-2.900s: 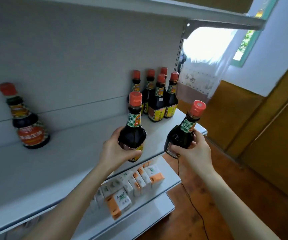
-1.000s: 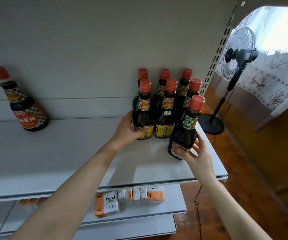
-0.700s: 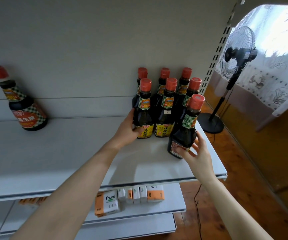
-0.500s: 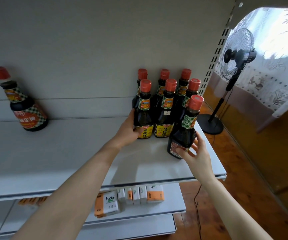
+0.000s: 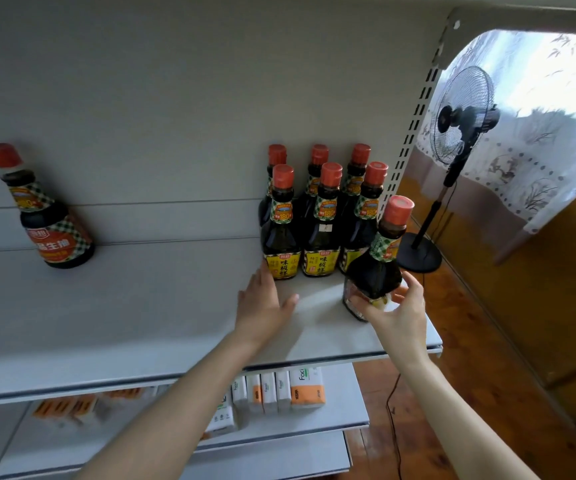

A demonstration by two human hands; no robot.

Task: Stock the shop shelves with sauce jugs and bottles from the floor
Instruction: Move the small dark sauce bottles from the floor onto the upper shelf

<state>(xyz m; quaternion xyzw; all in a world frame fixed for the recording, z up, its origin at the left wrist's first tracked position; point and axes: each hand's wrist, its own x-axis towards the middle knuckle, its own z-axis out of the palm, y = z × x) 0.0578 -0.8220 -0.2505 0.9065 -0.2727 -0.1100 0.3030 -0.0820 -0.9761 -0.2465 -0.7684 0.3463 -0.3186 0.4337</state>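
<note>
My right hand (image 5: 395,315) curls round the base of a tilted bottle (image 5: 374,271) at the shelf (image 5: 141,306) front. My left hand (image 5: 265,304) lies flat, fingers straight, at 7 o'clock of the cluster (image 5: 321,244). The bottle looks full, heavy and slick, probably glass, so I'd grip the belly, not the neck.

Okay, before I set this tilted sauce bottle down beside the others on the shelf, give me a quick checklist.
1. Grip of the right hand on the dark glass red-capped sauce bottle: ok, fingers wrap its base.
2. Bottle upright: not ok, tilted.
3. Base on the grey metal shelf: cannot tell.
4. Bare shelf space left of it: ok.
5. The left hand clear of the six standing bottles: cannot tell, fingertips reach the front-left one.
</note>
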